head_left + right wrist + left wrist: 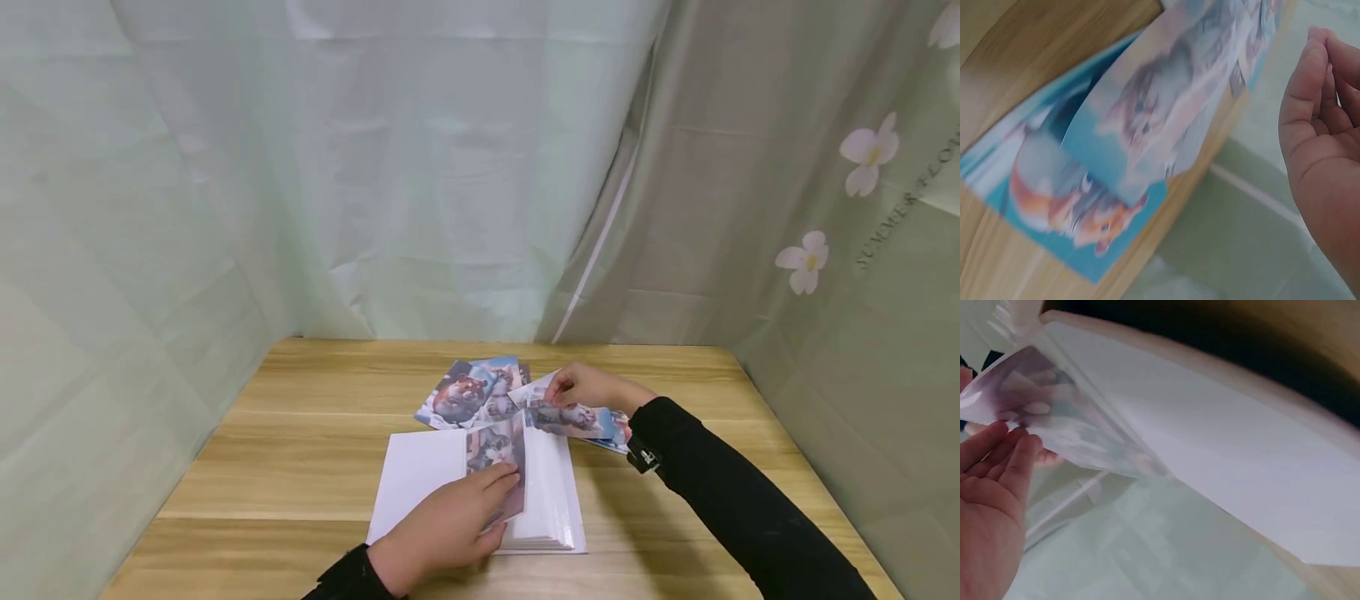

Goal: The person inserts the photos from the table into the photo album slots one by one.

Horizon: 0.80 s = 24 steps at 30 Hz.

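One kitten print [579, 422], right hand [588, 387] nearer
Long axis runs left-right below bunched fingertips, grip unclear; left hand [457, 518] pinches album page [498, 444]

Passable across bare desk [262, 483] left of open album [423, 467]; blocked just beyond album by loose photos [459, 397], to right by slanting black sleeve [750, 500], at far edge by hanging curtain [450, 183]

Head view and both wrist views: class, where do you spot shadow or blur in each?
Head view: a soft shadow on the wooden table beside the right sleeve; left wrist view: a near-black, shadowed band above the white page, with the picture page blurred; right wrist view: the kitten card hazy, its details soft.
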Each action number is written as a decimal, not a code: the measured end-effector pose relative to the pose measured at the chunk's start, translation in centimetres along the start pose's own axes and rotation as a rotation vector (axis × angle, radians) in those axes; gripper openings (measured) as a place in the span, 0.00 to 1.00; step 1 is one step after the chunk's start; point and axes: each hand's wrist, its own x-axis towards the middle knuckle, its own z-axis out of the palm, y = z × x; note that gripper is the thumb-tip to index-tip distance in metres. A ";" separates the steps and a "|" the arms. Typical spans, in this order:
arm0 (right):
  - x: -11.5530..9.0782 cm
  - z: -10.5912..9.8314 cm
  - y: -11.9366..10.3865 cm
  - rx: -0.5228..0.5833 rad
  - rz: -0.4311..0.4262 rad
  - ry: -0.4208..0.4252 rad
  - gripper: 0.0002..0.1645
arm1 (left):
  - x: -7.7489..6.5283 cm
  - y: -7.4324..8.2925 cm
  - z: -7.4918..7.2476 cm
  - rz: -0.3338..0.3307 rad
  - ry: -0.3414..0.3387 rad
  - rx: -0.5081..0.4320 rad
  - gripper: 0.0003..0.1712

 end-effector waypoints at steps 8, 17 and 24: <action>-2.7 -2.0 0.4 -0.069 0.049 0.069 0.07 | -2.1 -0.6 -1.4 -0.042 0.174 -0.049 0.35; -4.2 -3.4 1.1 -0.052 0.106 0.136 0.06 | -4.4 -1.7 -1.8 -0.096 0.341 0.013 0.36; -5.0 -3.5 1.7 -0.082 0.156 0.172 0.08 | -6.5 -2.0 -2.0 -0.174 0.390 0.031 0.35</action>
